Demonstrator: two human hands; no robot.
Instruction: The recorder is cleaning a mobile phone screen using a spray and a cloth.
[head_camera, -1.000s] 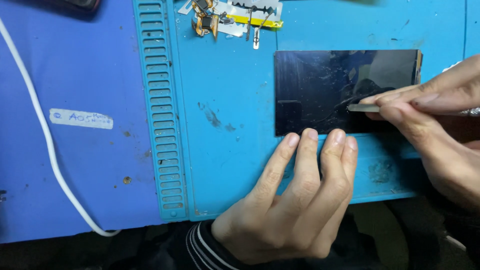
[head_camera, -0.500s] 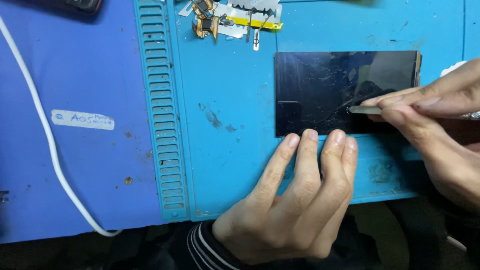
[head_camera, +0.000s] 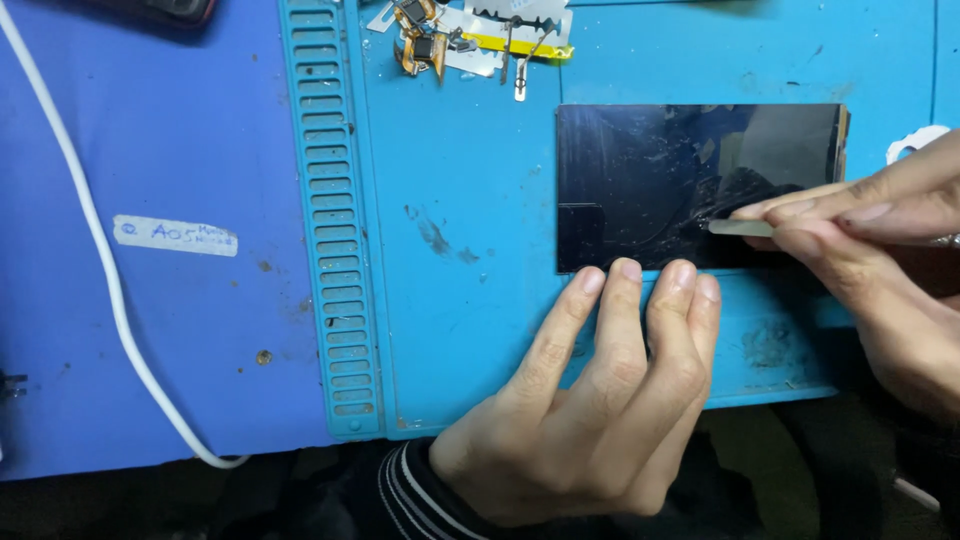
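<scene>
While the dark glass panel is lying flat on the teal work mat, I am seeing the left hand resting palm-down with fingers spread and holding nothing, three fingertips pressing at the panel's near edge. The right hand is pinching a thin flat blade tool between thumb and forefinger, its tip lying on the panel's right part. Small metal parts and a yellow strip are sitting at the mat's far edge. A white cable is curving across the blue surface to the left, beside a white label.
</scene>
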